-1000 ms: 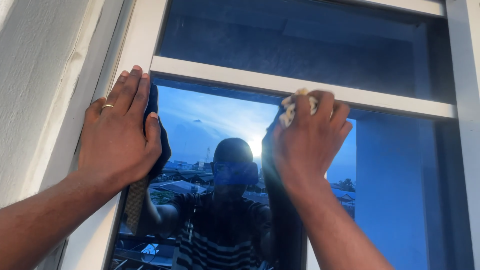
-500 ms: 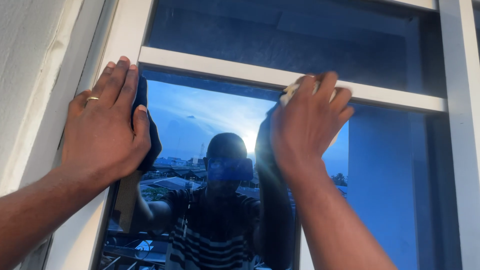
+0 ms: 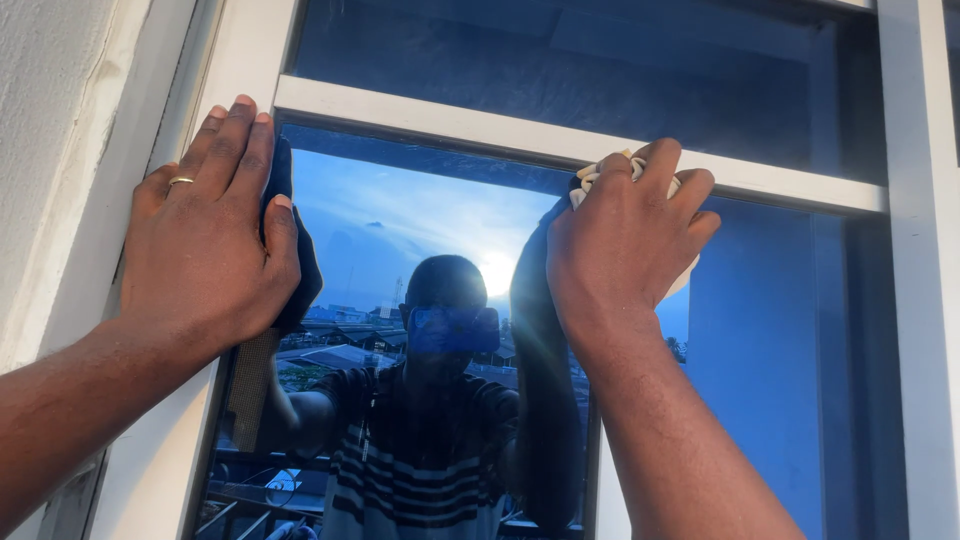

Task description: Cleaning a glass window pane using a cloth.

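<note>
Cream, crumpled cloth (image 3: 600,175) bunches under the right hand (image 3: 625,245), fingers clamped on it against the glass pane (image 3: 400,220) just below the white crossbar (image 3: 480,125). Left hand (image 3: 210,225) lies flat, fingers together, on the window frame (image 3: 240,60).

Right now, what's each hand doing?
Left hand: open, flat on the window frame.
Right hand: pressing a pale cloth against the glass.
</note>
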